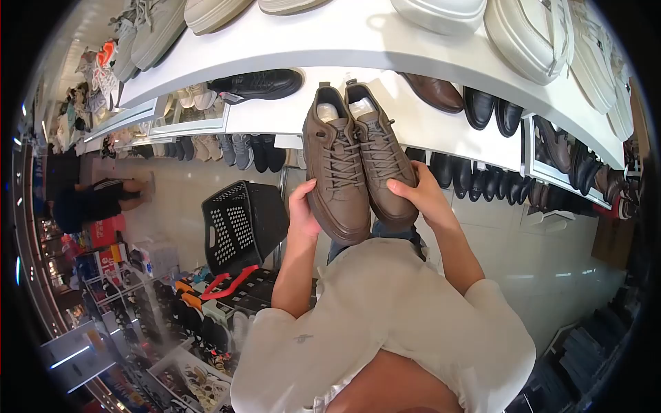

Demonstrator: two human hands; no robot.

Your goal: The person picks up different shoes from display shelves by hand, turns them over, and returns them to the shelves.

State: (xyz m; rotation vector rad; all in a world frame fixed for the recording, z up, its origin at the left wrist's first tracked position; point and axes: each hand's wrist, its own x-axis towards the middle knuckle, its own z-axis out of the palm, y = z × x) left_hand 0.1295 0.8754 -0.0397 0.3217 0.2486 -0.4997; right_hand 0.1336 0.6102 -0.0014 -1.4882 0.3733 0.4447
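Note:
A pair of brown lace-up shoes (339,175) is held side by side in front of my chest, toes pointing toward me. My left hand (303,206) grips the left shoe along its outer side near the toe, thumb on the upper. Around the outer side of the right shoe (387,165) wraps my right hand (425,196), its thumb lying across the toe area. White stuffing shows inside both openings. The heels overlap the white shelf (323,79) behind them in this view.
Pale shoes (441,14) line the upper shelf (275,58). A black shoe (265,84) and a dark brown shoe (434,93) flank the pair on the shelf below. A black basket (237,224) with a red handle stands at left. Another person (96,203) is far left.

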